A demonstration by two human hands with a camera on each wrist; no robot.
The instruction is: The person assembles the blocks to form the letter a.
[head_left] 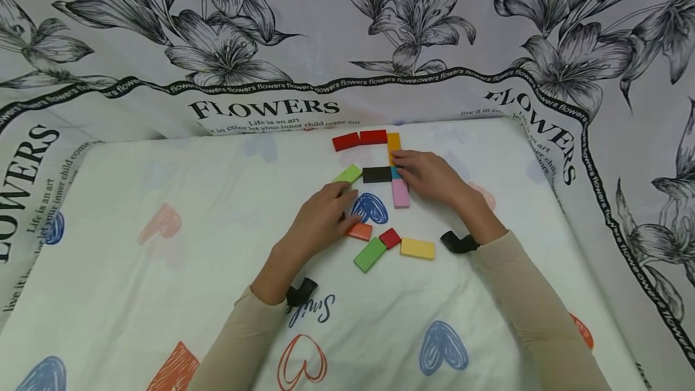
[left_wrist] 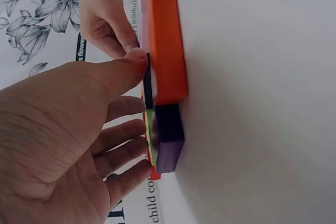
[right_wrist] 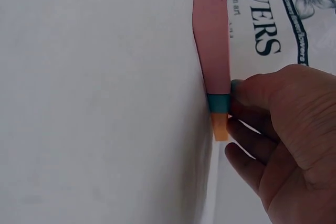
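My left hand bends over the left side of a figure of flat coloured blocks. Its fingertips lie near a lime green block, its thumb at an orange block. A purple block, beside the orange one, is mostly covered by that hand in the head view. At the right side, the fingers of my right hand touch a yellow-orange block and the thumb touches a small teal block. A pink block adjoins the teal one; a black block lies to their left.
Two red blocks lie end to end at the top. Nearer me are a small red block, a green block and a yellow block. Everything rests on a white cloth printed with hearts.
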